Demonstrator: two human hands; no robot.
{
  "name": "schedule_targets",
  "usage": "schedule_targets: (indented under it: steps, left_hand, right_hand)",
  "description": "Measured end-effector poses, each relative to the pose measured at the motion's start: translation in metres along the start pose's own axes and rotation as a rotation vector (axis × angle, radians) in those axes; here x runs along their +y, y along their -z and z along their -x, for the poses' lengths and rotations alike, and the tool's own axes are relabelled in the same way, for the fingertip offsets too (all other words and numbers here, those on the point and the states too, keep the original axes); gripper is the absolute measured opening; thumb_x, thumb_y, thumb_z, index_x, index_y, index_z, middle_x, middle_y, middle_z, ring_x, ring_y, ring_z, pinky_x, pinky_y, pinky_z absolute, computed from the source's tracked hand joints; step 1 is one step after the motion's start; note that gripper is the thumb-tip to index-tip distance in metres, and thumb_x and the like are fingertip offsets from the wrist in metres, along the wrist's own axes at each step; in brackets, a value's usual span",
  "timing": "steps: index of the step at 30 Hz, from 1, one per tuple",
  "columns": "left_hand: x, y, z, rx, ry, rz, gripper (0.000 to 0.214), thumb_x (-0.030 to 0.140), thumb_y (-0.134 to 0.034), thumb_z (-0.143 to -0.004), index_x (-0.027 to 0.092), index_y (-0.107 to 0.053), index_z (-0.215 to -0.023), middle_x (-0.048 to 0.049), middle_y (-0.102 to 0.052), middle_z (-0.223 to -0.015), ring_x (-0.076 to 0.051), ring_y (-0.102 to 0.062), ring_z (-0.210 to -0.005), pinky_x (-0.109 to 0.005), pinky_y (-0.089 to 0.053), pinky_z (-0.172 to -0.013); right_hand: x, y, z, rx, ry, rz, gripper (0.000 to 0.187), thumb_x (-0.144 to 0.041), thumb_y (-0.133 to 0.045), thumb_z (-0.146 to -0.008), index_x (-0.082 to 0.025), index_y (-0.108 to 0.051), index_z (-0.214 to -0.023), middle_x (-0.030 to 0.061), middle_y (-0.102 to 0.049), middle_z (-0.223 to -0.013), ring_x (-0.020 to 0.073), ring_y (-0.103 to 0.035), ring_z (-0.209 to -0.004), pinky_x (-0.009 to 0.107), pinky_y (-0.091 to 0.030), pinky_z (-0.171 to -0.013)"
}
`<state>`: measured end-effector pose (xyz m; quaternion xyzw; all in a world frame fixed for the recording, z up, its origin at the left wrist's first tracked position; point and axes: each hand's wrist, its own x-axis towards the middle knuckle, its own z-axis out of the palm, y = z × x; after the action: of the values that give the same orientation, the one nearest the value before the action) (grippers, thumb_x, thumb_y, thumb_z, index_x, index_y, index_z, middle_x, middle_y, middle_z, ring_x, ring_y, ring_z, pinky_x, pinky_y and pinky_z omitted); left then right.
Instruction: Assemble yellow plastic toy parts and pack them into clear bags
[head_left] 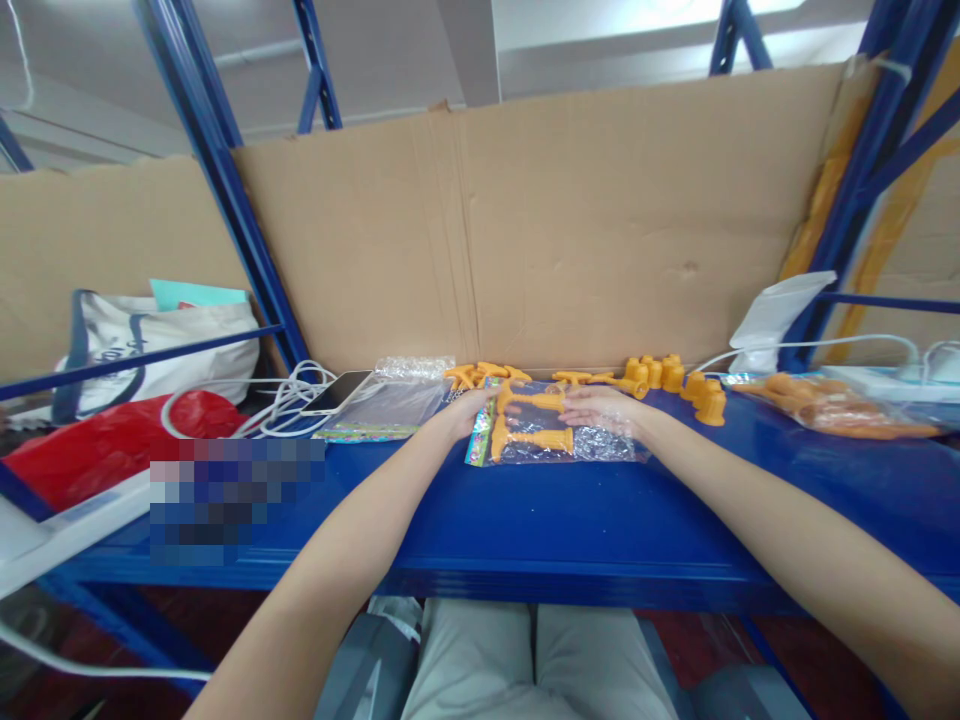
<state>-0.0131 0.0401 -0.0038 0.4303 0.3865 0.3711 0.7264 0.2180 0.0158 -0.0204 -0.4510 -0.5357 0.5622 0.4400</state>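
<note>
A clear plastic bag (532, 455) with a colourful printed strip on its left end lies on the blue table in front of me. Inside or on it are orange plastic T-handled pieces (536, 439), side by side. My left hand (474, 408) is closed on the bag's left end, its fingers partly behind the film. From the right, my right hand (600, 407) pinches the end of the upper orange piece (534, 400), with crumpled film below the palm. Whether that piece is fully inside the bag I cannot tell.
Loose orange T-handles (484, 374) and orange cups (660, 372) line the cardboard wall (585, 230). Flat clear bags (390, 408) and a phone (341, 392) lie left, near white cables (289, 400). A filled bag (832, 405) lies right. Blue posts (225, 180) flank the table.
</note>
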Motion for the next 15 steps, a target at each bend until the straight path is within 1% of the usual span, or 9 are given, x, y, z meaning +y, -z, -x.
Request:
schedule_targets:
  steps: [6,11,15]
  left_hand:
    - [-0.0017,0.0078,-0.0029,0.043,-0.023,-0.143,0.028,0.02,-0.066,-0.086,0.009,-0.063,-0.112,-0.0115,-0.074,-0.08,-0.016,-0.069,-0.055,-0.028,-0.059,-0.061]
    - [-0.0032,0.0105,-0.0043,0.071,-0.045,-0.205,0.027,0.014,-0.065,-0.087,0.007,-0.062,-0.112,-0.0125,-0.074,-0.078,-0.016,-0.069,-0.056,-0.028,-0.058,-0.063]
    - [-0.0028,0.0114,-0.0055,0.066,-0.047,-0.185,0.029,0.013,-0.068,-0.083,0.009,-0.062,-0.111,-0.0114,-0.074,-0.077,-0.017,-0.069,-0.056,-0.028,-0.058,-0.059]
  right_hand:
    - [-0.0026,-0.0018,0.0012,0.044,-0.031,0.014,0.01,-0.004,-0.061,-0.084,-0.012,-0.064,-0.088,0.0071,-0.071,-0.083,0.0129,-0.07,-0.072,0.027,-0.057,-0.086]
    - [-0.0029,-0.0016,0.0015,0.032,-0.021,-0.002,0.01,-0.004,-0.061,-0.084,-0.012,-0.065,-0.088,0.008,-0.072,-0.088,0.012,-0.07,-0.073,0.025,-0.057,-0.084]
    - [-0.0035,-0.0011,0.0035,-0.005,-0.004,0.005,0.011,-0.005,-0.062,-0.083,-0.013,-0.067,-0.089,0.0102,-0.073,-0.097,0.0148,-0.071,-0.082,0.027,-0.057,-0.086]
